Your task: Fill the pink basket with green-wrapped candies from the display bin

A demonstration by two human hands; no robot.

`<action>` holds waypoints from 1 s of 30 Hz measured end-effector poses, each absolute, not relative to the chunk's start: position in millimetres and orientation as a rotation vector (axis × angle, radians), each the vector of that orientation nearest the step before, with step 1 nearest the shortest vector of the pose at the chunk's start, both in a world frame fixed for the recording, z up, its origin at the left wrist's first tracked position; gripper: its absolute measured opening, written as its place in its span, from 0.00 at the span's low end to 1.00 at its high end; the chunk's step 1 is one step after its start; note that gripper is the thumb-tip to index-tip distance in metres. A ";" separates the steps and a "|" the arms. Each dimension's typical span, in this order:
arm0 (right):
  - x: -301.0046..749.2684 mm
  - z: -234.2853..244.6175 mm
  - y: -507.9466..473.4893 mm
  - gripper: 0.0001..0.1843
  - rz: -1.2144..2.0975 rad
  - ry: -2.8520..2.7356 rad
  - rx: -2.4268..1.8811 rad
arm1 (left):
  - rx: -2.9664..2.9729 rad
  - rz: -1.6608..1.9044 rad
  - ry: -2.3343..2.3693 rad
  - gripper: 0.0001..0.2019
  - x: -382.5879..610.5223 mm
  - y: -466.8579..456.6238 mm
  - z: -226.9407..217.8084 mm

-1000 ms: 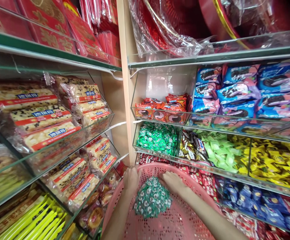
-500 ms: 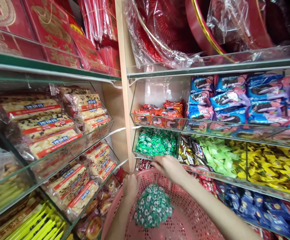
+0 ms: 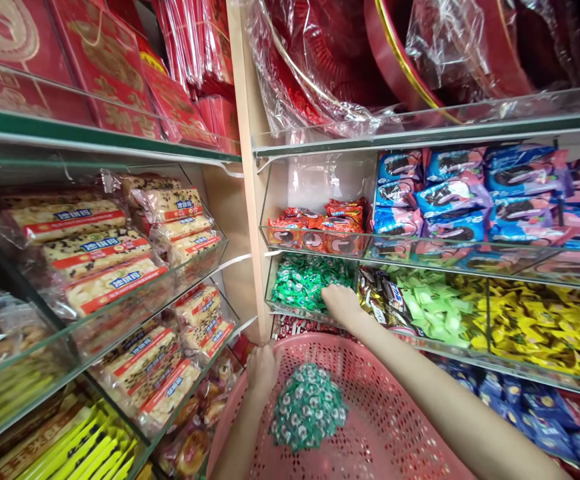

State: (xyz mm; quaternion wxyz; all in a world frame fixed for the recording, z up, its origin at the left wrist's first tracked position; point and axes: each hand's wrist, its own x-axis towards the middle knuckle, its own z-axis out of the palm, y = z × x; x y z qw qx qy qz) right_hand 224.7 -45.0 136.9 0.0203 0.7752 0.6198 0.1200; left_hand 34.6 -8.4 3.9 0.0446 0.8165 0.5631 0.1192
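Pale-wood vertical post (image 3: 253, 200) in corner btwn two shelf units. Flat green-edged glass shelf (image 3: 70, 132) on L, similar flat glass shelf (image 3: 420, 136) on R; thin white strips (image 3: 233, 261) nr post. Glossy pale back panel (image 3: 320, 177), R unit, w/ bright reflections.

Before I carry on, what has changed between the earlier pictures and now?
The right hand has moved up and forward, from the pink perforated basket past its far rim, to the shelved green-wrapped candies. Whether it holds any cannot be made out. The left hand stays closed on the basket's rim, and the green candy pile inside the basket looks the same.
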 end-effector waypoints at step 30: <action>219.3 -2.6 -79.4 0.12 -0.272 2.449 2.321 | 2.527 0.385 1.707 0.20 36.5 -11.8 5.5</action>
